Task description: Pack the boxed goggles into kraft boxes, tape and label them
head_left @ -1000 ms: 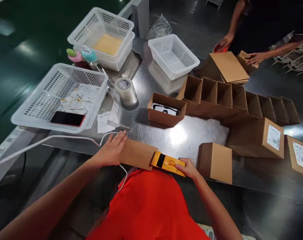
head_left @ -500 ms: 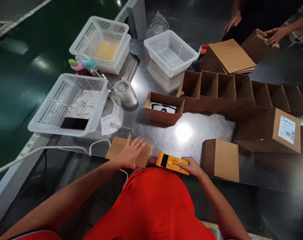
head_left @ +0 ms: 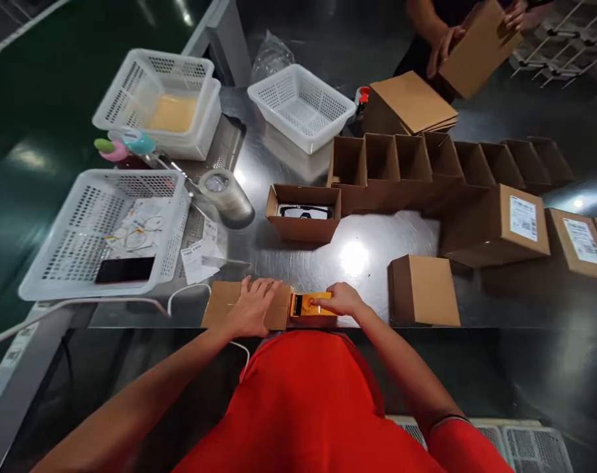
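My left hand [head_left: 253, 307] lies with fingers spread on top of a brown cardboard box [head_left: 219, 307] at the table's front edge. A yellow tape dispenser [head_left: 303, 305] is gripped in my right hand [head_left: 343, 301]. Its black-banded end meets the right end of the box under my left hand. Just beyond them stands an open carton [head_left: 303, 230] with a pair of glasses or goggles [head_left: 305, 212] showing inside. To the right of my right hand sits a closed carton [head_left: 433, 290].
White baskets [head_left: 298, 108] stand at the back; one on the left [head_left: 46, 263] holds a phone [head_left: 125, 270]. A tape roll [head_left: 226, 197], paper labels [head_left: 199, 260], a row of open cartons [head_left: 391, 194] and labelled cartons [head_left: 485, 226] share the table. Across it, a co-worker's hands [head_left: 441, 49] hold cardboard.
My right hand has brought the tape dispenser left against the box end. My left hand stays on the box. The co-worker's hands have come together on the cardboard. The view has shifted.
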`<state>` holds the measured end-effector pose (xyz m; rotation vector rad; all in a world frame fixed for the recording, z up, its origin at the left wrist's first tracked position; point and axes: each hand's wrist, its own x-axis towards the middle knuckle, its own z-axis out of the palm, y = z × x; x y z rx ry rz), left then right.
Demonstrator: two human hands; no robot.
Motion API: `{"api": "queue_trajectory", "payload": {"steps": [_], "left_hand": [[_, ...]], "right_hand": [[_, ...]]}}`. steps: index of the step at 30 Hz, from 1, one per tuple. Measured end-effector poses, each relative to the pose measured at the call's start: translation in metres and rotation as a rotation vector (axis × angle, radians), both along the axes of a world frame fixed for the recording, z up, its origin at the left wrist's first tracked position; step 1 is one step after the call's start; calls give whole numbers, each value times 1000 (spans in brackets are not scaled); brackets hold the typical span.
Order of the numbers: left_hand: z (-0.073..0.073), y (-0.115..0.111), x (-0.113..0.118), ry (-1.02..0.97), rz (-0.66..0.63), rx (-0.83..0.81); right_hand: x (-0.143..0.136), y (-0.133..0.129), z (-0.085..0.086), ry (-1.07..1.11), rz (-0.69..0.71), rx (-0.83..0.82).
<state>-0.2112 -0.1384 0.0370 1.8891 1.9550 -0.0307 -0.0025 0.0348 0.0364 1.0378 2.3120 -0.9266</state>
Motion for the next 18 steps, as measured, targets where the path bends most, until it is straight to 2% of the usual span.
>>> {"api": "queue_trajectory", "payload": {"steps": [3, 6, 8, 9, 11, 13, 16, 18], "left_hand": [[16, -3, 1, -14, 24, 84], [41, -2, -3, -100, 54, 213], [51, 4, -5, -210, 115, 287], [52, 10, -5, -278, 163, 317], [44, 28, 1, -449, 281, 337], [24, 54, 17, -682, 430, 279], [-14, 102, 62, -1119, 609, 64], [-36, 130, 98, -1291, 626, -52]], "right_hand": [[3, 10, 25, -29, -3, 35], [14, 26, 52, -130, -18, 220], [34, 37, 68, -203, -110, 378], [49, 41, 74, -206, -198, 429], [87, 43, 84, -106, -442, 466], [128, 34, 90, 105, -702, 472], [180, 6, 92, 425, -1028, 495], [203, -17, 89, 548, -1203, 516]]}}
